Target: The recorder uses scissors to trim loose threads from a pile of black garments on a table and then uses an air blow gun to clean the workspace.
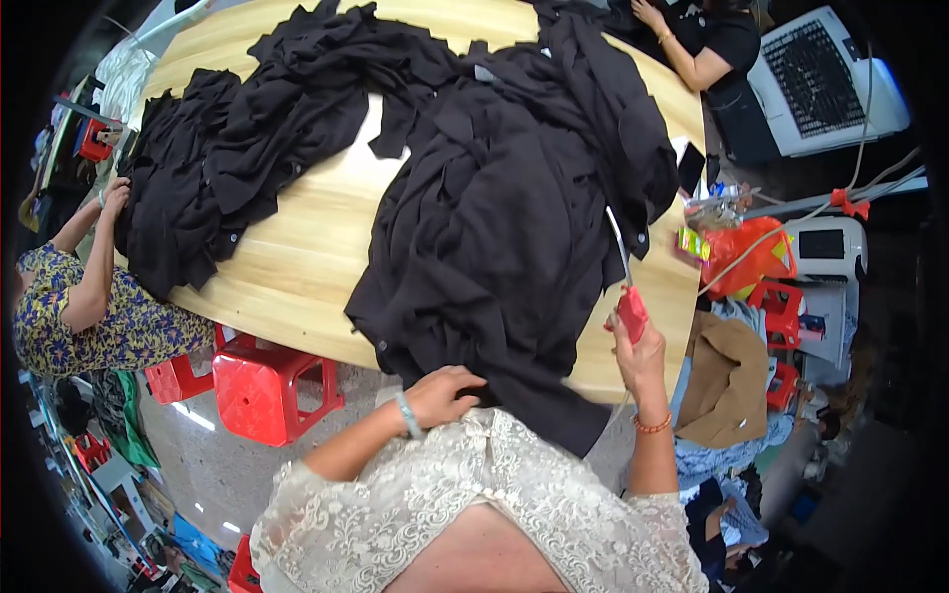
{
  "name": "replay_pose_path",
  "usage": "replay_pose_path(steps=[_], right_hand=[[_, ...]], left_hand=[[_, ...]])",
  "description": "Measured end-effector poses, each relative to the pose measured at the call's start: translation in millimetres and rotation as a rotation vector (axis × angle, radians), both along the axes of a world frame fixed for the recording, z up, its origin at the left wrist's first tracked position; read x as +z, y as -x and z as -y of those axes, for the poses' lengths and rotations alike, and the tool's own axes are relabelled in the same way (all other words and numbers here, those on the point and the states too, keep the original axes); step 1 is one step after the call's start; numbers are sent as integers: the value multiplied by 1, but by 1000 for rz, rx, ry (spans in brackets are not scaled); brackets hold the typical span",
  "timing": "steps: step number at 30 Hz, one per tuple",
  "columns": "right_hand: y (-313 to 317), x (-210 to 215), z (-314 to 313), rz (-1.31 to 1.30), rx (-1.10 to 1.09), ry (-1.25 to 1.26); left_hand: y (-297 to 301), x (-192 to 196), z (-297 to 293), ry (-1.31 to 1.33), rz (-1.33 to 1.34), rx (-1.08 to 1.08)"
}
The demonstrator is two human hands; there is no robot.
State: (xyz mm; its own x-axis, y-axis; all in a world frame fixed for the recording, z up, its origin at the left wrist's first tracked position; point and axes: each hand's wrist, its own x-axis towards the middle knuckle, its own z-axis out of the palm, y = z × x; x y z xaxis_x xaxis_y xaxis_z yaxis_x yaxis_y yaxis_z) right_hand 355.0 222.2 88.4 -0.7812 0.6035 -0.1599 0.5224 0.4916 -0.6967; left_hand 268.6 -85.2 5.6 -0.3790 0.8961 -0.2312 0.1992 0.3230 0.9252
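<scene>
My right fingers (626,339) hold a red-handled tool (634,310); my left fingers (459,376) curl at black cloth (484,208), their grip I cannot tell.

Got a red plastic stool (242,395) over on the left, brown cloth (727,385) piled on the right, an orangey-red bag (730,244) near it, plus green fabric (135,425) far left.

A hand could slide over the table (316,237) between the black clothes (484,217) (they're heaped up, blocking both sides).
</scene>
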Motion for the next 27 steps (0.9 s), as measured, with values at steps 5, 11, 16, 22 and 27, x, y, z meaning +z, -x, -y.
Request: replay_pose_path(steps=[5, 11, 16, 22, 27], right_hand=[[-8, -25, 3, 75, 10, -62], [34, -24, 17, 13, 143, -147], [56, -11, 16, -150, 93, -143], [73, -31, 24, -117, 132, -90], [82, -52, 13, -295, 144, 40]], left_hand=[[28, -19, 21, 42, -380, 644], [54, -7, 6, 222, -870, 626], [66, -49, 5, 127, -641, 606], [56, -28, 26, -11, -301, 709], [49, -13, 60, 111, -420, 555]])
